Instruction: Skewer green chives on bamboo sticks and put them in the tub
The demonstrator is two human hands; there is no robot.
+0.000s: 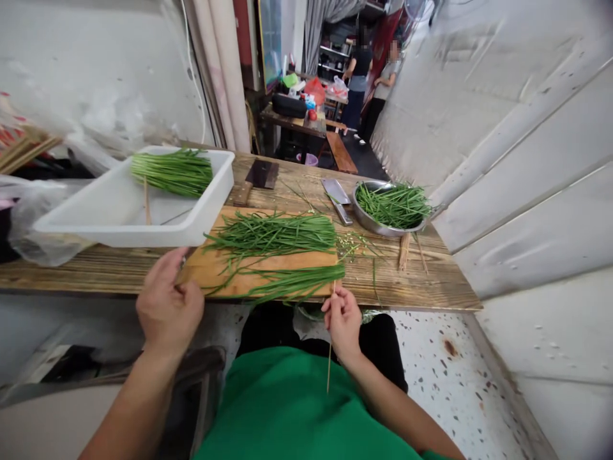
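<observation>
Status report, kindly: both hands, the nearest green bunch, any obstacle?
Right hand pinching stick, upper end at near green bunch. Left hand by cutting board, grip unclear. Cleavers lie beyond board, not in the way.

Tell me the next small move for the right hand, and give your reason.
Probably ease the skewer a little further toward the front bundle of green stalks, since the right hand pinches it with its tip at the bundle's right end. Whether it pierces any stalk is unclear.
</observation>
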